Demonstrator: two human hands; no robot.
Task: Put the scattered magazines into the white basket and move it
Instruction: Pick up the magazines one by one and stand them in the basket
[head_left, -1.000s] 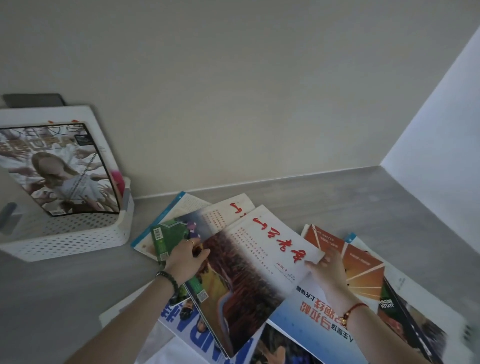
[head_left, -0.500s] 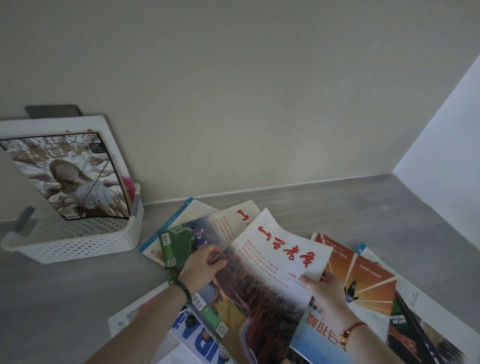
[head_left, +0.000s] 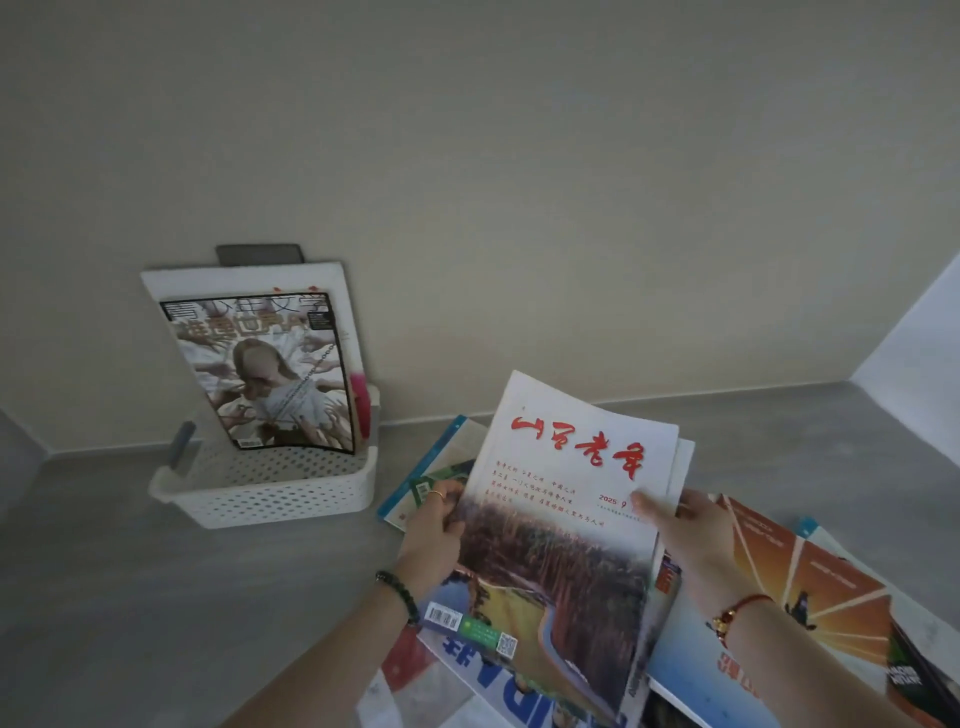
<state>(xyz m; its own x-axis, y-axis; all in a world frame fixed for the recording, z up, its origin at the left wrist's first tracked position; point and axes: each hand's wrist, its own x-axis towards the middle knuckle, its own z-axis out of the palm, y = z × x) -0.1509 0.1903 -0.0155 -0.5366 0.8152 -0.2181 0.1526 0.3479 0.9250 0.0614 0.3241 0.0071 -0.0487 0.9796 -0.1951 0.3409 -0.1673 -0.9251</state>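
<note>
I hold a magazine with red calligraphy and a forest photo (head_left: 566, 514) lifted off the pile, tilted toward me, with at least one more magazine behind it. My left hand (head_left: 434, 530) grips its left edge and my right hand (head_left: 685, 525) grips its right edge. The white perforated basket (head_left: 270, 493) stands on the grey surface to the left, against the wall. Two or three magazines stand upright in it, the front one with a pale figure on its cover (head_left: 270, 374). More scattered magazines lie under my hands: an orange one (head_left: 810, 577), a blue one (head_left: 696, 675) and a blue-edged one (head_left: 441, 457).
The beige wall runs right behind the basket and the pile. A white panel (head_left: 914, 343) closes the right side. A dark flat object (head_left: 260, 253) sticks up behind the basket's magazines. Bare grey surface (head_left: 156, 597) lies in front of the basket.
Both hands have raised the red-lettered magazine off the pile and tilted it up. The camera view has swung left, so the basket now sits nearer the middle.
</note>
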